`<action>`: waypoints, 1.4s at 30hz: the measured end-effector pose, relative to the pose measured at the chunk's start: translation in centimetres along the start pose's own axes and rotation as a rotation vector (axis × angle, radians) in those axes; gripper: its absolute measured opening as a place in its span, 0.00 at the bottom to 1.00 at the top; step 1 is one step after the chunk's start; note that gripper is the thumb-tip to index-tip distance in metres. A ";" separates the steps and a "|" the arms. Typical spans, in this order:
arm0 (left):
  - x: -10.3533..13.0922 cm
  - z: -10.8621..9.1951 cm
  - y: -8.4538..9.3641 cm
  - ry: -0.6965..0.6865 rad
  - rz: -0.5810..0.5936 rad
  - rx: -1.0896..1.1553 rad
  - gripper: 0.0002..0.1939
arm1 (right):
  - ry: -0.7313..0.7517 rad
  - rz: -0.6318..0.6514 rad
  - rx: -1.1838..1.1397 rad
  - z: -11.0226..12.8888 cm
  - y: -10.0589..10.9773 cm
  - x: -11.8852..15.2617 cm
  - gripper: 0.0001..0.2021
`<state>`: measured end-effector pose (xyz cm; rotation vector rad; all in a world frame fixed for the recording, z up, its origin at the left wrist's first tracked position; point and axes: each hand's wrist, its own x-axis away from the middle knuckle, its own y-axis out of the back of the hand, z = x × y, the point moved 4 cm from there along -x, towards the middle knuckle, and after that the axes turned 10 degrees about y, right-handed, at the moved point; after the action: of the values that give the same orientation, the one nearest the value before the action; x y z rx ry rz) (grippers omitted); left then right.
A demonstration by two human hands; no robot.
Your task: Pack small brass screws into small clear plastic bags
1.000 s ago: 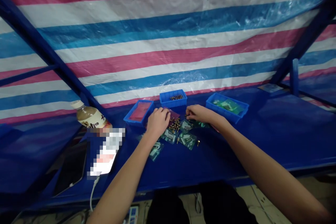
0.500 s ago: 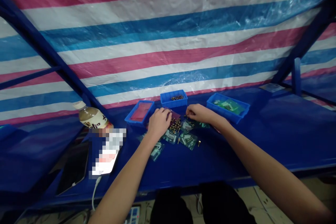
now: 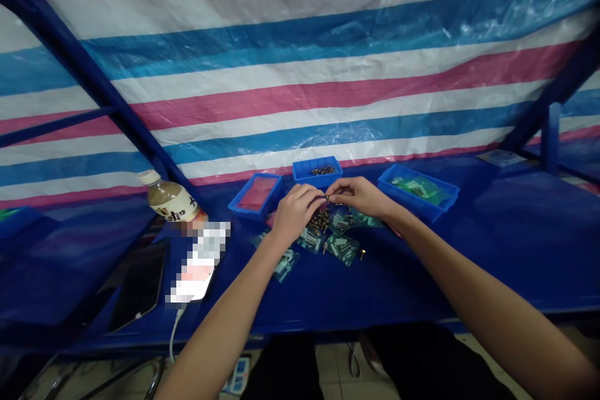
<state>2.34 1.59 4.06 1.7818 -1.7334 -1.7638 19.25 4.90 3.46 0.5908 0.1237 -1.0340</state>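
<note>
Fingertips nearly touching, my left hand [image 3: 295, 209] and my right hand [image 3: 359, 195] come together above a pile of small brass-coloured screws [image 3: 320, 221]. Both hands are closed in a pinch. Something small and dark shows between them, too small to make out. Around the pile lie clear greenish bags of metal parts, one in front [image 3: 342, 249], one beside it [image 3: 310, 240] and another under my left wrist [image 3: 285, 264]. A loose brass screw [image 3: 362, 254] lies to the right of the front bag.
Behind my hands stand three blue trays: one with a pink pack [image 3: 257, 192], one with brass pieces [image 3: 323, 170], one with green bags [image 3: 419, 187]. At left are a bottle [image 3: 173, 202], a lit phone [image 3: 199, 265] on a white cable, and a dark tablet-like device [image 3: 140, 284].
My right hand has moved left and my left hand has turned inward, so their fingertips now meet above the screws. The whole view has shifted slightly.
</note>
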 end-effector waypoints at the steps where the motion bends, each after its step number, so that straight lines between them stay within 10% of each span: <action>1: 0.0 0.0 0.0 0.002 -0.008 0.012 0.10 | 0.000 -0.008 -0.017 0.0 -0.1 0.0 0.10; 22: 0.4 -0.1 0.0 -0.071 -0.157 0.059 0.10 | 0.011 -0.139 -0.253 -0.2 -0.3 0.0 0.14; 34: 0.5 0.0 0.2 -0.055 -0.207 -0.053 0.08 | 0.033 -0.048 0.019 1.5 -1.2 0.2 0.08; 42: 0.1 -0.1 -0.2 0.030 -0.026 -0.024 0.14 | 0.110 -0.058 0.335 1.5 -0.7 0.2 0.07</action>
<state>2.48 1.54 3.89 1.8197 -1.6789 -1.7502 18.48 3.69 4.40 0.9534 0.0642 -1.0872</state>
